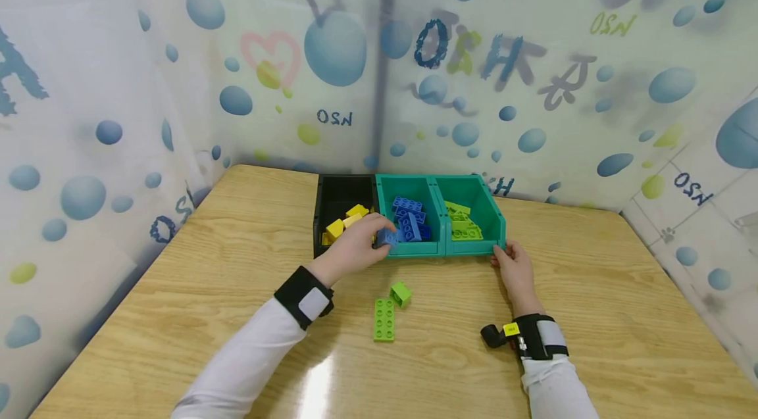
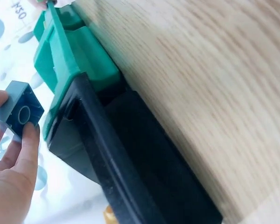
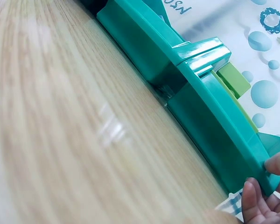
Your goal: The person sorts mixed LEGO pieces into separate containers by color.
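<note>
My left hand pinches a small blue brick between thumb and fingers, above the front edges of the bins. The brick's hollow underside shows in the left wrist view. Below and around that hand are the black bin with yellow bricks and the middle teal bin with several blue bricks. My right hand grips the front right corner of the right teal bin, thumb against its wall in the right wrist view. Lime green bricks lie inside that bin.
On the wooden table, in front of the bins, lie a long lime green brick and a small lime green brick. The three bins stand joined side by side. Behind them hangs a patterned curtain.
</note>
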### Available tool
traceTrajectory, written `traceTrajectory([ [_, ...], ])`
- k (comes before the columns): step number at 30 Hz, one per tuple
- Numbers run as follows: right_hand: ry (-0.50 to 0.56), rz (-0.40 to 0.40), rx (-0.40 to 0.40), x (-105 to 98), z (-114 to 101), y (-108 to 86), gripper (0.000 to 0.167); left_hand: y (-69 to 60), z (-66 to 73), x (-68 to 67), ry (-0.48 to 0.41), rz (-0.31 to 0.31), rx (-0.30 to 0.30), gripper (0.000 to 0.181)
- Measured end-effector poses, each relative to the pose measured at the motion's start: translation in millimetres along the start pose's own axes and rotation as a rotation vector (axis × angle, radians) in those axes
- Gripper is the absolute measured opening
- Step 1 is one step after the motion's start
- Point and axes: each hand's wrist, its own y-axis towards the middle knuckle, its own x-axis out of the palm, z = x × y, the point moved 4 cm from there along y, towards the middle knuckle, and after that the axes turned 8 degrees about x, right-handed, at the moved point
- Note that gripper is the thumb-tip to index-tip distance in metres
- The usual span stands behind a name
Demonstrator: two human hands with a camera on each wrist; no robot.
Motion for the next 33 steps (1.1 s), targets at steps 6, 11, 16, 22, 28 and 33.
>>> traceTrajectory([
  [6, 0.003, -0.005, -0.001, -1, -2, -0.5, 0.037, 4.9, -3.5, 2.3, 0.023, 0.027, 0.006, 0.025],
  [11, 0.003, -0.002, -0.007, -1, -2, 0.7, 0.036, 11.5, -3.6, 4.4, 0.057, 0.037, 0.0, 0.026],
  [16, -0.007, 0.006, 0.003, -1, -2, 0.4, 0.035, 19.4, -0.7, 8.3, 0.195, 0.039, 0.041, 0.025],
  [22, -0.003, -0.003, -0.006, 0, -4, -0.8, 0.035, 25.6, -2.9, 16.9, 0.344, 0.026, 0.043, 0.026],
  [28, -0.002, -0.001, -0.009, -1, -4, -0.9, 0.036, 32.0, -1.1, 24.0, 0.457, -0.019, 0.048, 0.026],
  [33, -0.004, -0.002, -0.007, -1, -3, -2.0, 0.036, 35.2, -0.6, 27.0, 0.503, -0.034, 0.043, 0.023],
])
